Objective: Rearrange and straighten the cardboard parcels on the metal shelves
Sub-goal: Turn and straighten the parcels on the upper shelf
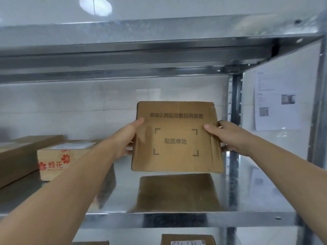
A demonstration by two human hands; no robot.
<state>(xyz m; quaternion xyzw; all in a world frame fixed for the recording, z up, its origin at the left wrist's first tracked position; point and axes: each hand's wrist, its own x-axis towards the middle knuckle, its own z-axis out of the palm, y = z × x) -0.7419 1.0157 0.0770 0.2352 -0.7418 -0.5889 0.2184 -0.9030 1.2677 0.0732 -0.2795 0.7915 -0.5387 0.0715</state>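
Note:
I hold a brown cardboard parcel [177, 138] with black printed characters and a corner-marked square on its face, lifted a little above the shiny metal shelf [177, 217]. My left hand [127, 138] grips its left edge, thumb on the front face. My right hand [228, 137] grips its right edge the same way. The parcel's reflection shows on the shelf surface right below it. To the left stands a parcel with red flowers [56, 160] and a white label on top.
A flat brown box [19, 156] lies at the far left of the same shelf. Another shelf runs overhead [159, 55]. An upright post [234, 121] stands at the right. A labelled parcel [187, 240] sits on the shelf below. Paper sheets hang on the right wall [276, 103].

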